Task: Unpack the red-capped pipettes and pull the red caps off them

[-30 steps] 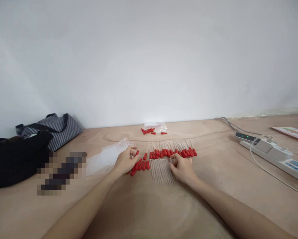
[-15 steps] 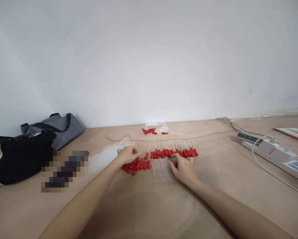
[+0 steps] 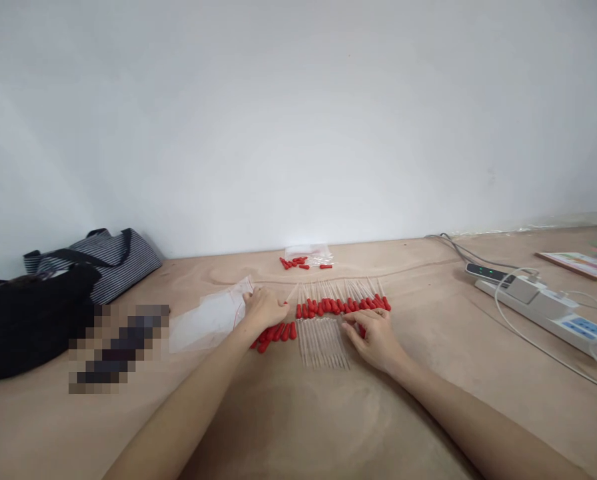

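A row of thin clear glass pipettes [image 3: 323,340] with red rubber bulbs [image 3: 341,306] lies on the wooden table [image 3: 298,427]. My left hand [image 3: 264,310] is curled over the left end of the row, above a cluster of loose red bulbs [image 3: 276,331]; what its fingers hold is hidden. My right hand [image 3: 376,337] rests on the pipettes at the right, thumb and forefinger pinched at a red bulb in the row. A clear plastic bag [image 3: 206,323] lies just left of my left hand.
A second small bag with red bulbs [image 3: 306,257] lies near the wall. A striped bag [image 3: 103,257] and a black bag [image 3: 23,317] sit at the left. A power strip with cables [image 3: 543,307] and a booklet [image 3: 576,263] are at the right.
My left hand has moved right, from the loose bulbs toward the row's left end. My right hand has shifted a little and now pinches at a bulb.
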`<state>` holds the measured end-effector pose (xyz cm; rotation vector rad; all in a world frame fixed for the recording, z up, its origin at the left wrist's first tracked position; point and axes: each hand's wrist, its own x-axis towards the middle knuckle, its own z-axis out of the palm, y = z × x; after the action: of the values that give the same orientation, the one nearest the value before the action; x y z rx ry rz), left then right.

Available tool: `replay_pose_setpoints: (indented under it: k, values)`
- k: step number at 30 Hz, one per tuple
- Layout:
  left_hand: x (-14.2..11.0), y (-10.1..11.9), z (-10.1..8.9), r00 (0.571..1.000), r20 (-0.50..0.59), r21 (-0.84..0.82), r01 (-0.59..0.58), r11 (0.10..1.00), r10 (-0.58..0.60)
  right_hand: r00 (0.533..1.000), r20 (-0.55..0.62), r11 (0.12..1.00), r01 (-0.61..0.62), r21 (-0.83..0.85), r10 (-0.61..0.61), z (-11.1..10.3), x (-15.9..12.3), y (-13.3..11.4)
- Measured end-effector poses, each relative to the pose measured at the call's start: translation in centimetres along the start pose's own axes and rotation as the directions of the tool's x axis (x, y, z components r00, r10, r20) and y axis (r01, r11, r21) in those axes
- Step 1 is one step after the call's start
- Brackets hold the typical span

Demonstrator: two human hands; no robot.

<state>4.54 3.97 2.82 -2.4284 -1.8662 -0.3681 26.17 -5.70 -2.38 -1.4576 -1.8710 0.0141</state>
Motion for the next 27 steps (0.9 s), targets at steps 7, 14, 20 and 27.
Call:
replay_pose_setpoints:
  k: [7,14,20,27]
  values:
    - [-5.2,-0.3,-0.9,0.863,-0.250,0.133,-0.418,0.899,0.438,0.920,-0.083,0.910,0.361,-0.205,-0.384,0.1,-0.3,-1.0]
    - [-7.8,1.7,1.5,0.646,-0.371,0.148,-0.668,0.729,0.667,0.812,-0.048,0.783,0.543,-0.302,-0.582,1.3,-0.3,-2.0]
    - [-8.0,2.3,2.6,0.655,-0.490,0.015,-0.653,0.757,0.575,0.797,-0.065,0.764,0.548,-0.341,-0.601,1.7,-0.5,-1.9]
    - [-8.3,2.2,2.5,0.655,-0.517,0.038,-0.625,0.780,0.551,0.753,-0.134,0.734,0.560,-0.385,-0.645,1.2,-0.9,-2.2]
